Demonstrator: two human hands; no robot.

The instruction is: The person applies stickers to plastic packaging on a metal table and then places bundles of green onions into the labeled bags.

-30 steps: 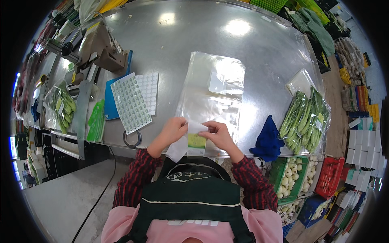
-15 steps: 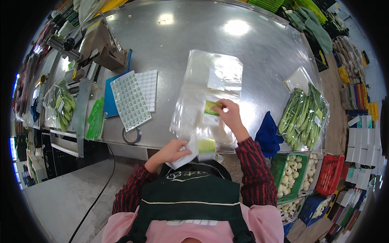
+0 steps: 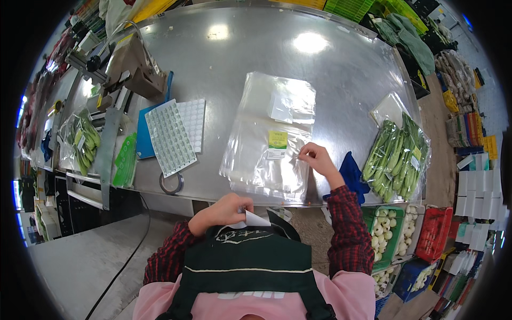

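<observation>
A stack of clear plastic bags [image 3: 250,144] lies flat on the steel table in front of me. On the top bag sits a green-and-white label [image 3: 277,145], with a paler rectangle farther up the stack. My right hand [image 3: 318,159] is at the stack's right edge, thumb and fingertips pinched together on the plastic of a bag. Below the table edge, against my dark apron, my left hand [image 3: 223,212] is closed on a white strip of label backing paper [image 3: 257,219]. The strip's lower part is hidden by the apron.
Sticker sheets [image 3: 170,140] and a tape roll [image 3: 172,183] lie left of the bags, beside a brown sealing machine [image 3: 136,69]. Bagged green vegetables [image 3: 394,157] and a blue cloth [image 3: 352,178] are on the right. Crates of pale round produce [image 3: 384,234] stand below.
My right hand has let go of the green-and-white label, now flat on the bag, and shifted right to the bag's edge. My left hand has lowered the backing strip toward the apron.
</observation>
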